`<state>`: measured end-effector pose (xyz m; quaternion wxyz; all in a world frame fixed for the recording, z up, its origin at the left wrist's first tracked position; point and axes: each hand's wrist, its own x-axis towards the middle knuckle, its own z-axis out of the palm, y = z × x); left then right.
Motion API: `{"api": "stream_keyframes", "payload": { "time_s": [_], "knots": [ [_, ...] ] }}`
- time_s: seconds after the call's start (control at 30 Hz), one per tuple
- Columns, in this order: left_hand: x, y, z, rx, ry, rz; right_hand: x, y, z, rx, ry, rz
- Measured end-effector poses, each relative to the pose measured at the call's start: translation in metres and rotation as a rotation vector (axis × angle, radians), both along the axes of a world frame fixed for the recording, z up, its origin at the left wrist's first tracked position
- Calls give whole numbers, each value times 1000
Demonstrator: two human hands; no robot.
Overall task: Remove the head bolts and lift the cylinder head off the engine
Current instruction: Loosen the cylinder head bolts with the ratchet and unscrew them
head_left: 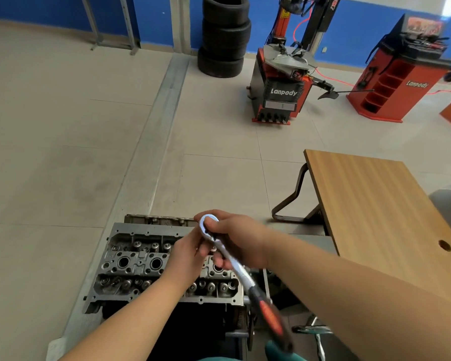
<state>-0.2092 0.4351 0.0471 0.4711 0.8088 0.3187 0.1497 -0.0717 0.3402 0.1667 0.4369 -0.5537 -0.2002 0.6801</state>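
Both hands (235,241) around ratchet (229,254), socket and bolt hidden beneath.

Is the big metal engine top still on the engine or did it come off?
Still on. The cylinder head sits flat on the engine, while both hands hold the ratchet above it.

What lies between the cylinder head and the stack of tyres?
In the head view, only bare tiled floor lies between the cylinder head and the tyres, with a grey metal floor strip running along it.

Wooden table (380,220) flanks cylinder head (141,264) right; floor (50,178) left open
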Motion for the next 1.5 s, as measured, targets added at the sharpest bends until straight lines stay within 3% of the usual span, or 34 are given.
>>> {"api": "stream_keyframes", "payload": {
  "time_s": [0.03, 0.1, 0.3, 0.37, 0.43, 0.6, 0.7, 0.83, 0.93, 1.1, 1.3, 1.5],
  "knots": [
    [1, -1, 1, -2, 10, 7, -7, -2, -7, 16, 48, -84],
    [1, -2, 1, -7, 6, 19, -12, 0, -11, 8, -76, -122],
    [8, -4, 2, 80, -1, 31, 33, 21, 41, -21, -920, 506],
    [13, -6, 3, 122, -6, 47, 35, 28, 49, 6, -1029, 576],
    [13, -9, 1, 110, -33, 74, 32, 25, 47, 1, -985, 522],
    [10, -11, -6, 119, -45, 86, 22, 12, 29, 3, -650, 155],
    [9, -10, -8, 110, -55, 94, 20, 11, 32, 26, -589, 128],
    [5, -8, -10, 54, -40, 158, 45, 0, 55, 208, -323, 20],
    [5, -6, -10, 35, -10, 143, 78, -23, 55, 278, -276, -68],
    [6, -1, -4, 38, 9, 106, 119, -79, -8, 9, -625, -86],
    [5, -4, -1, 14, 45, 88, 146, -132, -110, -373, -825, -123],
    [4, -4, -7, 22, 32, 120, 160, -170, -170, -504, -1105, -64]
  ]
}}
